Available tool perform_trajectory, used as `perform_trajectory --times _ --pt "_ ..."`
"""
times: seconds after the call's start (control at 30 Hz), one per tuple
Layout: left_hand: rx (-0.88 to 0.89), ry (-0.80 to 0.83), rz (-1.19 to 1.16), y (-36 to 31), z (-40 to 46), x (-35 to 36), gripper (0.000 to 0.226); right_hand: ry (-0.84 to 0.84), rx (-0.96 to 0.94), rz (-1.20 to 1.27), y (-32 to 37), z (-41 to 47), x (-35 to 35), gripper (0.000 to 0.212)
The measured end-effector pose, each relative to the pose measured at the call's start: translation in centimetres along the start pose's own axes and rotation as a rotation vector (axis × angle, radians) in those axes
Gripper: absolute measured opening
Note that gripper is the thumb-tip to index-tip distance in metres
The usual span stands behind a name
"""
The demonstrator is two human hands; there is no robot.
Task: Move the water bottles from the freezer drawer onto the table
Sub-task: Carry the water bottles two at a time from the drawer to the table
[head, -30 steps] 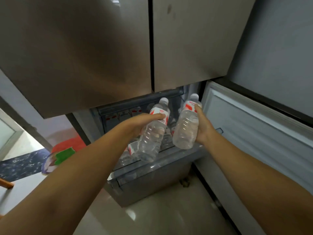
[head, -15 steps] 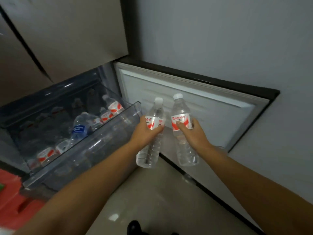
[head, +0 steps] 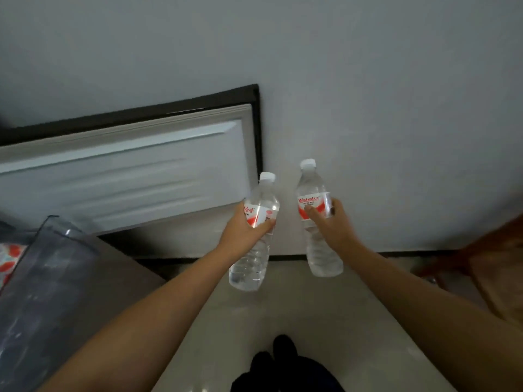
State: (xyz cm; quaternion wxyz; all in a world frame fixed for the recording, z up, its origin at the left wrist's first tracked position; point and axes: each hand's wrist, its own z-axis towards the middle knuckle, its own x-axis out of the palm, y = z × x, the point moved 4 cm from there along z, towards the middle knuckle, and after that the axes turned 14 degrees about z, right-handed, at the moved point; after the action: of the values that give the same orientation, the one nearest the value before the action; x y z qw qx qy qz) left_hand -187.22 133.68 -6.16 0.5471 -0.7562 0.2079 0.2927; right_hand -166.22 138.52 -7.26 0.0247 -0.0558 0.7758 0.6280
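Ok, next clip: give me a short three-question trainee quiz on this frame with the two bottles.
1. True or false: each hand holds one water bottle.
2. Where does the left hand grip the left bottle? A) at the cap B) around the label C) at the base
3. Fill in: both bottles have ___ caps.

Key:
1. True. The right hand grips the right bottle as well, and both bottles are roughly upright over the floor.
2. B.
3. White. The drawer sits at lower left; no table is clearly in view.
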Motion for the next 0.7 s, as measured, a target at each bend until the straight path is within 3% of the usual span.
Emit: perform_trajectory --times 0.1,0.33,0.7 --pt "0.114 0.076 0.061 -3.6 1.4 2.9 0.063 -0.152 0.006 0.016 -0.7 -1.0 -5.3 0.046" --pt "0.367 0.292 0.173 -15.4 2.1 13.6 0.067 -0.462 0.007 0.105 -2.5 -4.5 -18.8 0.043" --pt "0.69 0.527 0.205 -35.9 -1.9 33.8 0.064 -0.869 -0.047 0.166 -4.1 -11.5 -43.1 0.06"
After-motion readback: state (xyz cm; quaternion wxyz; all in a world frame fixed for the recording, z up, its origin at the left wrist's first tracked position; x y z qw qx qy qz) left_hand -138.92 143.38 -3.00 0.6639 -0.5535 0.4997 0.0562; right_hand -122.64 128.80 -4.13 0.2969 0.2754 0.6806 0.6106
